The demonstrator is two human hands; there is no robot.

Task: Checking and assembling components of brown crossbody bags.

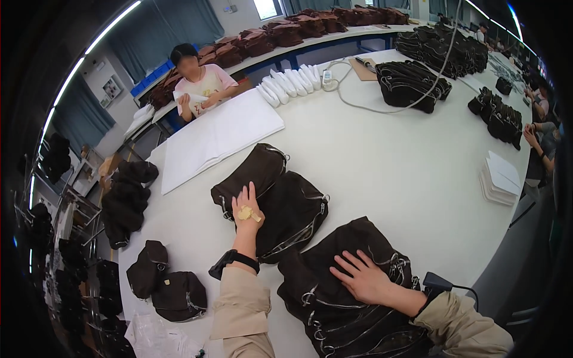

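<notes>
dark zippered bags [271, 197] [346, 292] flat on table

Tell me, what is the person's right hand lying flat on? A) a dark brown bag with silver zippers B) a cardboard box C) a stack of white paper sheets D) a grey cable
A: the right hand lies palm down, fingers spread, on the dark brown bag with silver zippers nearest the person, while the left hand rests on another dark brown bag farther out on the white table.

Near your lower left, crinkled clear plastic bags [156, 338] lay at the table's edge. Flat brown cardboard [363, 70] sat at the far side, beside a row of white folded packets [290, 83]. A white panel [111, 89] hung on the far wall.
</notes>
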